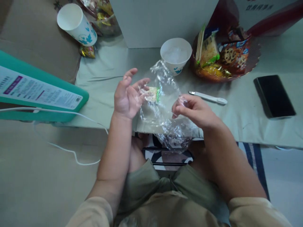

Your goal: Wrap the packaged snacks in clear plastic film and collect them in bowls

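A crumpled clear plastic bag or film (163,113) spreads between my hands over the table's front edge. My right hand (193,110) is closed in a pinch on its right side. My left hand (130,96) has its fingers apart, palm turned up, with the film against or just beside the fingertips; whether it touches cannot be made out. Through the film shows a small snack packet (152,94) with a green edge. Just beyond the film stands a white paper cup (178,66), with something whitish and translucent inside. A white utility knife (208,97) lies beyond my right hand.
On the right are a black phone (274,96) and an amber bowl (227,77) of wrapped snacks. A green box or folder (44,91) and white cable (78,114) are at left. Another paper cup (78,25) lies tilted at back left. A white box (163,22) stands behind.
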Demonstrator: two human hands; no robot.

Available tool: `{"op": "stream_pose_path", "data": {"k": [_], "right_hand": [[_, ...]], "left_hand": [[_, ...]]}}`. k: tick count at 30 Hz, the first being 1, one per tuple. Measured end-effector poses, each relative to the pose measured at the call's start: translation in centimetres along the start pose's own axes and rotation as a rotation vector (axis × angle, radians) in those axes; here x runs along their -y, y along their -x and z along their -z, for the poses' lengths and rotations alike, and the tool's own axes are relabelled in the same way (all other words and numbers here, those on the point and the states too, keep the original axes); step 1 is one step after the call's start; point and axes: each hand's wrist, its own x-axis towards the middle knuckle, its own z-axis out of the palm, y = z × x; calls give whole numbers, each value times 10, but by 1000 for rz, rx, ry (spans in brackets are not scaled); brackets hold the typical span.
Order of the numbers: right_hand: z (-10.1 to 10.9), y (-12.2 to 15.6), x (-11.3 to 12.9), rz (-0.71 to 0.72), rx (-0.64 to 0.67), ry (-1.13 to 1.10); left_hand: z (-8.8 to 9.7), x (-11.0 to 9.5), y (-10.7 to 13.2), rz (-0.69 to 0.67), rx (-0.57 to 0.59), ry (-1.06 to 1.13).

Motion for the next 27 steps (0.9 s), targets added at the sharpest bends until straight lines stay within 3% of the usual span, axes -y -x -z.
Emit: {"op": "stream_pose_path", "data": {"k": [3,6,10,15,18,21,24,27], "right_hand": [[1,-4,-12,37,-318,-40],[4,-6,-25,11,-478,-34],[9,-4,-33,59,-521,48],[9,0,-23,192,-497,207],[6,3,-15,265,-386,245],[4,4,-14,303,-314,382],[4,3,-17,309,-392,639],[5,1,-19,369,-519,803]], "left_hand": [[-14,15,5,155,96,2],[-25,30,10,195,249,-188],[-28,38,9,34,189,-404],[-20,29,5,-128,89,-436],[-18,20,7,-180,203,-522],[-15,13,10,-199,317,-790],[-11,14,10,-268,283,-1081],[-8,16,9,-376,224,-1221]]}}
